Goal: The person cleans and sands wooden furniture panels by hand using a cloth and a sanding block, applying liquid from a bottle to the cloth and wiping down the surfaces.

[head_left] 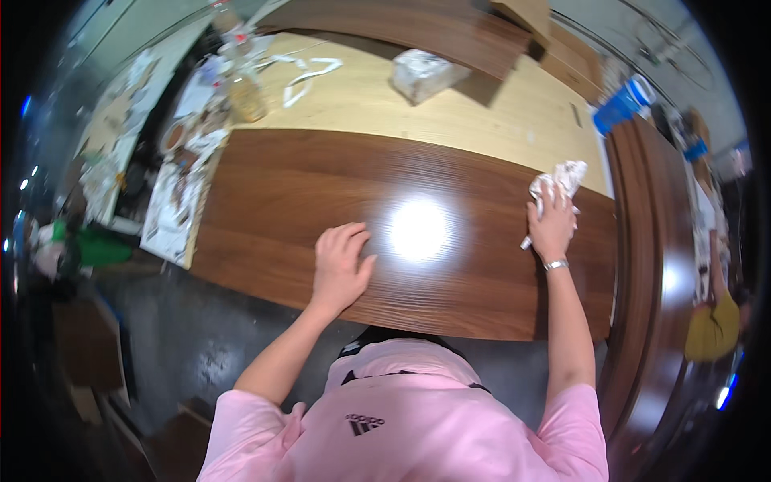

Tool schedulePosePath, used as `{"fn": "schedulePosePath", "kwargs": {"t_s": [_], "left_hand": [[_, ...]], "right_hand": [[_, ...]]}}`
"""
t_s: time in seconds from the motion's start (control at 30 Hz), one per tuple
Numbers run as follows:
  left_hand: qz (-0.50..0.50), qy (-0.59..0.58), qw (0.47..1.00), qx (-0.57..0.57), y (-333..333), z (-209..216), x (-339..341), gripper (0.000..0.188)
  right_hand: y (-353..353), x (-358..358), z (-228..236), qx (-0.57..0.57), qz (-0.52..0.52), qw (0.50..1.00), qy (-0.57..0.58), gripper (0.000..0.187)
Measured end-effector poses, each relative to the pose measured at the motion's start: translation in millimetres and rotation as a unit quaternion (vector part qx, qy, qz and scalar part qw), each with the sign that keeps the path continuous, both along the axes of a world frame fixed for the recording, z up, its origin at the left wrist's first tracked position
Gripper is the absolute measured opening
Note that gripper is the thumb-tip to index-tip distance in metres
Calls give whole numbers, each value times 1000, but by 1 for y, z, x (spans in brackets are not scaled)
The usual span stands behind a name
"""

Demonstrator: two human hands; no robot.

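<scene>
A dark brown wood-grain board (281,193) lies flat in front of me on a pale wooden work table (337,92). My right hand (552,221) presses a crumpled white cloth (569,175) against the board near its right end, fingers over the cloth. A band circles that wrist. My left hand (341,269) rests on the board left of its middle, near the front edge, fingers apart and holding nothing. Bright light reflects off the surface between my hands.
Behind lie another brown board (401,28), a plastic-wrapped block (423,74) and white strips (309,79). A bottle (245,96) stands at the back left among clutter. Stacked brown boards (638,265) and a blue container (624,104) are at the right.
</scene>
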State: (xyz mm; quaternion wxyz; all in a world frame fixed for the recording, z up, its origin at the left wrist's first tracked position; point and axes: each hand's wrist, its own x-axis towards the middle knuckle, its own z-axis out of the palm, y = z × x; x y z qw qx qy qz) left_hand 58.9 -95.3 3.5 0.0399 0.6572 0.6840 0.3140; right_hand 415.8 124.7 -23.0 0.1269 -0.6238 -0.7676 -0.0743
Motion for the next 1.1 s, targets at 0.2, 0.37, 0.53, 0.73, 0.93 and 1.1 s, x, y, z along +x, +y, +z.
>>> {"fn": "schedulePosePath", "kwargs": {"t_s": [0.2,0.37,0.53,0.73,0.93,1.1], "left_hand": [[11,-12,1000,7,-1,-3,2,32],[17,-22,1000,13,-3,-9,-2,34],[7,-57,998,37,-11,4,-18,32],[95,-162,976,109,-38,40,-191,19],[199,-4,980,10,-7,-19,-386,20],[207,15,966,-153,32,-30,-393,32]], "right_hand": [[-32,-51,9,-35,94,995,-4,62],[-57,-123,11,-25,191,981,-3,62],[-77,-182,20,-32,214,976,-1,62],[-69,-218,11,-25,171,985,3,60],[-19,-314,12,-7,105,994,9,54],[-10,-356,20,-47,70,996,-17,43]]}}
